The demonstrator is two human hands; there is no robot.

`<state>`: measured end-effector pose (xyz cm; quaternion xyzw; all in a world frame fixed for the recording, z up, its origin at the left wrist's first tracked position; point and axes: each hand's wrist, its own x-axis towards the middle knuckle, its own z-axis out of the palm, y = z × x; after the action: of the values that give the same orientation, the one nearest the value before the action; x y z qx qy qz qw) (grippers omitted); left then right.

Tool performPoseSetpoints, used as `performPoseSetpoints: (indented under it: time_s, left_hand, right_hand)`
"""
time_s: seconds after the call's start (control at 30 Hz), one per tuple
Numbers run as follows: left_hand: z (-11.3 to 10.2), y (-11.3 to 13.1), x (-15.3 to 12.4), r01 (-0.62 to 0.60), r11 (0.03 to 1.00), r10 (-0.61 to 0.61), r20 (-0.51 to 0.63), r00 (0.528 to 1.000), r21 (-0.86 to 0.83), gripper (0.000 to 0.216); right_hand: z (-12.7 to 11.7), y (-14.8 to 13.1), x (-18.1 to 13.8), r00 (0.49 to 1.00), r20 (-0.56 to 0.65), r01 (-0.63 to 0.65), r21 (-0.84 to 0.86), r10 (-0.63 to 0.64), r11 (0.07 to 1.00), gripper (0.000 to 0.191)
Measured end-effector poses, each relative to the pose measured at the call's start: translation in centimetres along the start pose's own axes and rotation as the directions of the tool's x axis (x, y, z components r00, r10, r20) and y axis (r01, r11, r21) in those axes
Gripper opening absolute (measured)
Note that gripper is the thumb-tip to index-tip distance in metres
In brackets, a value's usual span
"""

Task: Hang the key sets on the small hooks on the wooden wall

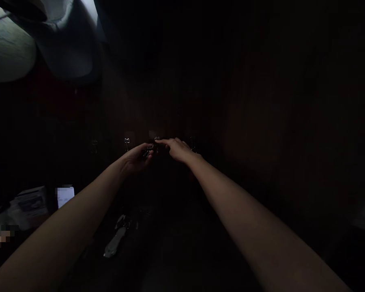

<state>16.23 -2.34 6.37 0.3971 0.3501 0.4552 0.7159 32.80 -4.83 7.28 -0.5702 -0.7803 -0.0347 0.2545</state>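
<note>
The scene is very dark. My left hand has its thumb and fingers closed around a small shiny metal piece with a looped end; its exact kind is too dim to tell. Just right of it, my right hand stretches its index finger to a small wire-looped metal clip, the fingertip at its lower edge. The other right fingers are bent, and I see nothing held in them. A similar metal clip gleams above my left wrist. Fainter ones show at far left and behind my right hand.
A shiny silvery elongated thing lies below my left forearm. Left of that forearm are a lit phone screen and a box. A pale rounded bundle and a grey cloth-like shape fill the upper left.
</note>
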Motion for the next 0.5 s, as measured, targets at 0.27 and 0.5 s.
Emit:
performPoseSetpoints:
  time_s: [0.27, 0.5]
  left_hand:
    - [0.5, -1.7, -1.2, -0.057, 0.964, 0.065, 0.025, 0.998, -0.261, 0.009]
    - [1.0, -2.4, -0.7, -0.076, 0.900, 0.128, 0.094, 0.987, -0.430, 0.016]
  right_hand:
    - [0.7, 0.6, 0.4, 0.999, -0.019, 0.046, -0.026, -0.047, 0.999, 0.064]
    - [0.8, 0.6, 0.4, 0.999, -0.009, 0.045, -0.057, -0.046, 0.997, 0.065]
